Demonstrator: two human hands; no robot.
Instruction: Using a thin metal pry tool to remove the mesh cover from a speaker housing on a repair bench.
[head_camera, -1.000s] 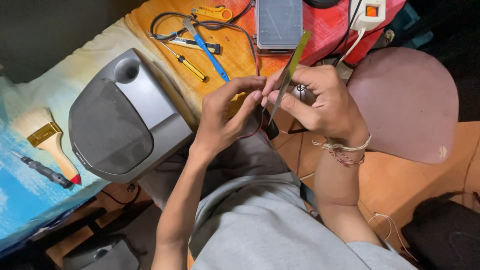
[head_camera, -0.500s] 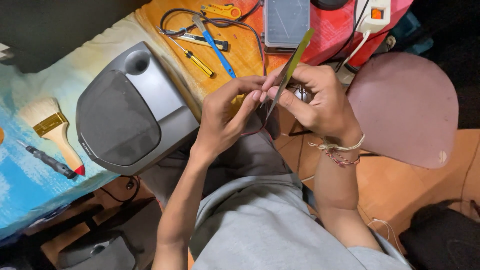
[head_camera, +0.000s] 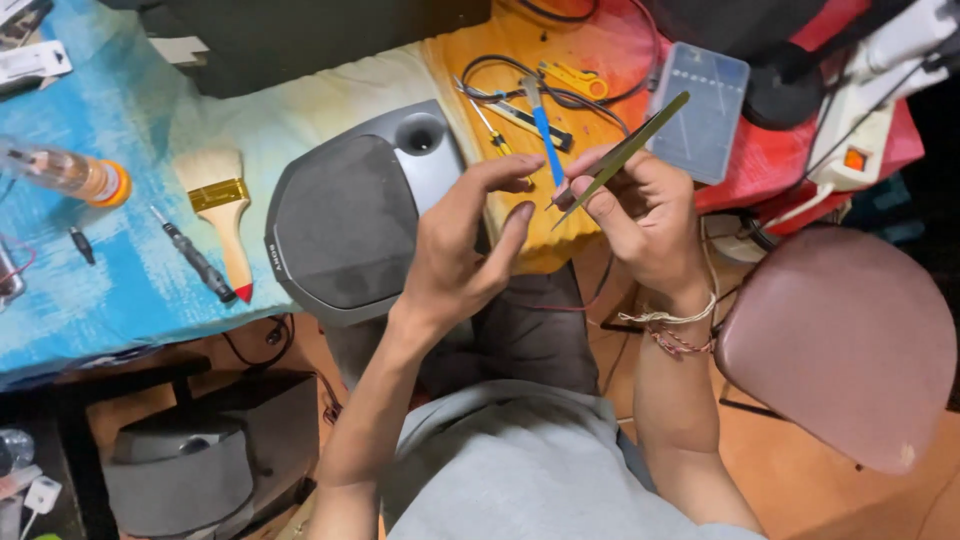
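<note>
Above the lap, right hand (head_camera: 645, 215) pinches thin tweezers (head_camera: 622, 158), tips pointing down-left. Left hand (head_camera: 462, 255) is raised beside them, fingers loosely curled, holding nothing visible, near the grey speaker (head_camera: 345, 225).

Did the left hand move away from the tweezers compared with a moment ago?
Yes. The left hand has opened and drawn back leftward from the tweezers, toward the grey speaker; earlier its fingertips met them.

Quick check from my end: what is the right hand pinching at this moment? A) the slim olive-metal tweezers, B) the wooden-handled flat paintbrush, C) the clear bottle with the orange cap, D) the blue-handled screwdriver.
A: the right hand grips the slim olive-metal tweezers between thumb and fingers, tips pointing toward the left hand; brush, screwdriver and bottle all lie on the table.
</note>
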